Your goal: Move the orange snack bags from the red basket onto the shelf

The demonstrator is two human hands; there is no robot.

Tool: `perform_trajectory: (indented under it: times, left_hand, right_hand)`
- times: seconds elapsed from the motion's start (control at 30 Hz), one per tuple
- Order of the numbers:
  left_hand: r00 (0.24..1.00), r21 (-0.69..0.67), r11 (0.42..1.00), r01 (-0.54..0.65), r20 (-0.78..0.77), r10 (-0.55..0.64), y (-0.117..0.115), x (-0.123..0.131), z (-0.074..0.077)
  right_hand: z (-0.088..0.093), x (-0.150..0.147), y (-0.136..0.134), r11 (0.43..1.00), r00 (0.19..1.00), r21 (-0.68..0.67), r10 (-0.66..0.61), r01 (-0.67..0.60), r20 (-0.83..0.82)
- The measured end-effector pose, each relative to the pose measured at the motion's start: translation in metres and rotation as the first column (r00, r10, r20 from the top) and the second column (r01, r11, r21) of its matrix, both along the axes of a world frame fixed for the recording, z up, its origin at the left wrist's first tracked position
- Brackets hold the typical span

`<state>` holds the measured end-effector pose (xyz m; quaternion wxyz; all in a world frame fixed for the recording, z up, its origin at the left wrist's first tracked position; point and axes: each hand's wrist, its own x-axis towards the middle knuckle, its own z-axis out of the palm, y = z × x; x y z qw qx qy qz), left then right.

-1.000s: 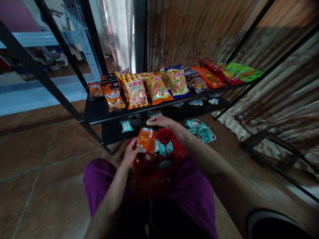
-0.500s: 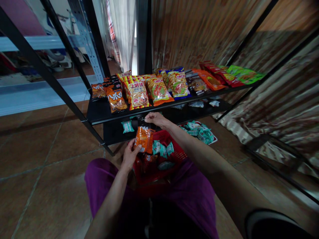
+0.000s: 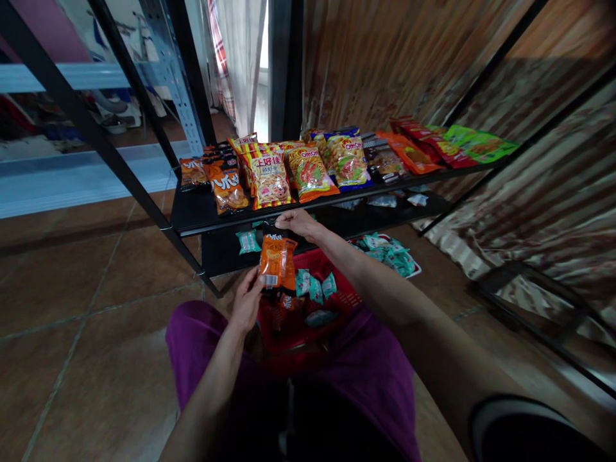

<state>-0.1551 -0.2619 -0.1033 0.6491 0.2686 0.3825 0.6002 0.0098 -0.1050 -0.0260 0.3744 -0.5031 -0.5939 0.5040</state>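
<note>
An orange snack bag with a black top edge hangs upright between my two hands, above a red basket. My right hand pinches its top edge, fingers closed. Down at the bag's lower left side, my left hand is closed on it, with some fingertips hidden behind. Inside the basket lie small teal packets and more orange bags, partly in shadow. Similar orange bags stand at the left end of the upper shelf.
On the black upper shelf stand yellow-red snack bags, blue-edged bags and green packets. A lone teal packet lies on the lower shelf. A tray of teal packets sits to the right. Black posts frame the rack.
My left hand has shifted slightly down and left along the orange bag, and the bag's barcode now shows. My right hand still pinches the top. The view has moved slightly.
</note>
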Motion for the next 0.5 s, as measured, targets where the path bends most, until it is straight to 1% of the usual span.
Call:
perform_trajectory:
  times: [0.07, 0.17, 0.3, 0.4, 0.5]
  left_hand:
    - [0.999, -0.033, 0.999, 0.027, 0.02, -0.027, -0.002, -0.003, 0.002]
    - [0.998, -0.078, 0.995, 0.056, 0.002, -0.056, -0.002, -0.005, 0.005]
    - [0.994, -0.106, 0.989, 0.107, -0.015, -0.109, -0.002, -0.004, 0.012]
    - [0.992, -0.095, 0.987, 0.128, 0.022, -0.127, -0.003, -0.001, 0.014]
    - [0.995, -0.114, 0.989, 0.09, 0.056, -0.084, -0.003, -0.002, 0.01]
  right_hand:
    - [-0.001, -0.001, 0.002, 1.0, 0.998, 0.022, -0.016, 0.015, 0.053]
    - [-0.002, -0.004, 0.004, 0.998, 0.988, 0.066, -0.021, 0.011, 0.15]
    - [-0.002, -0.01, 0.004, 0.996, 0.971, 0.076, 0.016, -0.035, 0.238]
    - [0.0, -0.015, 0.002, 0.994, 0.969, 0.071, 0.066, -0.085, 0.236]
    - [0.007, -0.015, -0.004, 0.997, 0.983, 0.014, 0.074, -0.077, 0.171]
